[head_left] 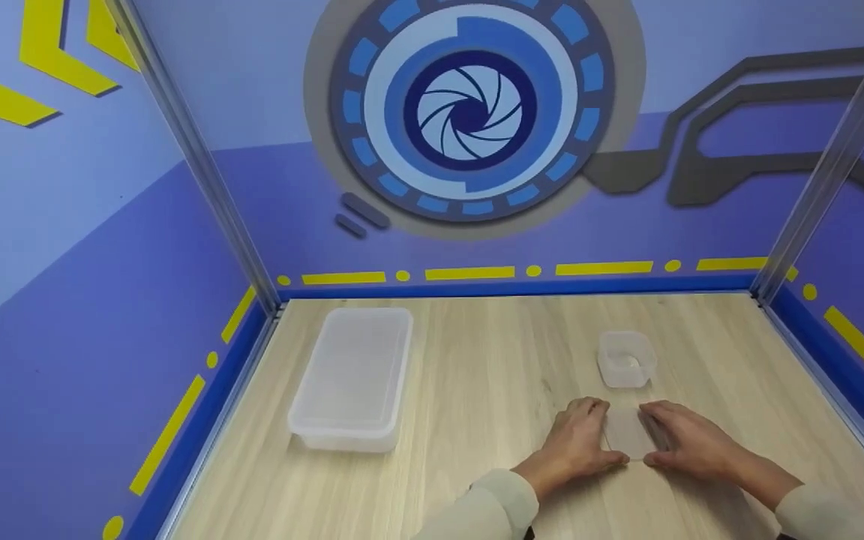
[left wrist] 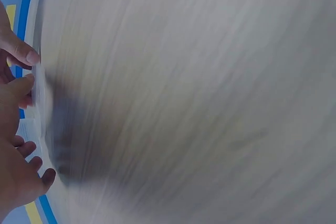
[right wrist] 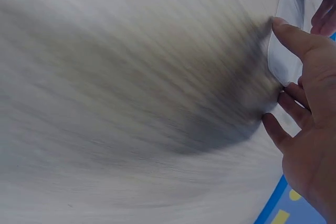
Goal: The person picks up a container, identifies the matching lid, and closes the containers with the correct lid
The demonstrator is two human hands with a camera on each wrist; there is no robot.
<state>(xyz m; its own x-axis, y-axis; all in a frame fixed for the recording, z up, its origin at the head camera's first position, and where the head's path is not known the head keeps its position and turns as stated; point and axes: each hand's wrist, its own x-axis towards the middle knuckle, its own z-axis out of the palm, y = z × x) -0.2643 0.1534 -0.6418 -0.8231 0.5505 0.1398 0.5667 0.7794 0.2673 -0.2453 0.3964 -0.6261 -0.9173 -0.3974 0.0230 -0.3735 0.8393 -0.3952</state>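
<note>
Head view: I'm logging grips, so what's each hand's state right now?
Left hand: holding the left side of the clear lid, thumb and fingers at its edge.
Right hand: holding the lid's right side, thumb and fingers at its edge.

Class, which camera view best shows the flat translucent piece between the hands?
The head view: it shows the broad face of the flat translucent piece. The right wrist view shows it slanted, partly behind the right hand; the left wrist view, only a thin edge.
</note>
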